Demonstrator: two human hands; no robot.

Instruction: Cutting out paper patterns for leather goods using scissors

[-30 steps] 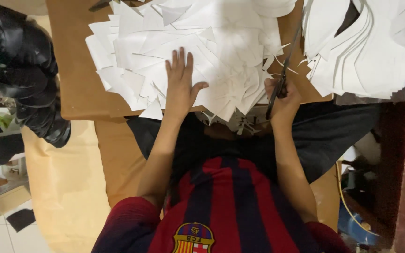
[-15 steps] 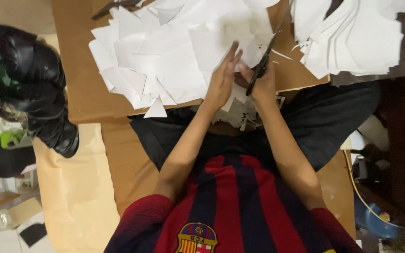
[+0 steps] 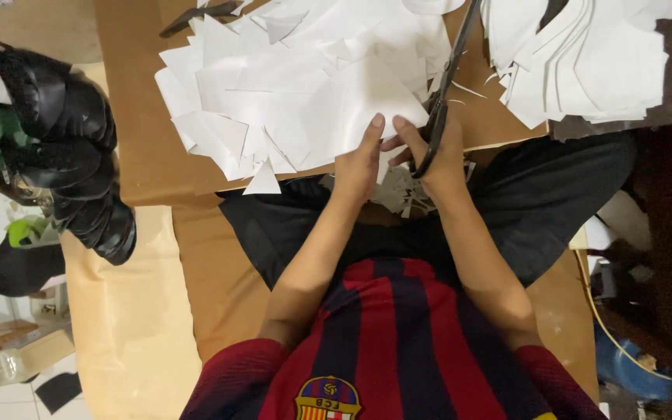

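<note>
Sheet: a thin white angular cut piece of paper [image 3: 367, 101] lies on top of the heap at the near edge of the brown cardboard work board [image 3: 138, 148], partly overhanging the lap.
Handling: judged light, limp and easily creased or torn; best pinched flat near its near edge, close to the cut line.
Left hand [image 3: 359, 159]: palm down, fingers extended, gripping the sheet's near edge beside the other hand.
Right hand [image 3: 437, 152]: closed around the handles of long black-handled steel scissors [image 3: 449, 74], blades pointing away along the sheet's right side.
Arms: both forearms reach forward from the striped shirt, wrists nearly touching.
Nearby: a second stack of white cut paper [image 3: 585, 54] at the board's far right corner.
</note>
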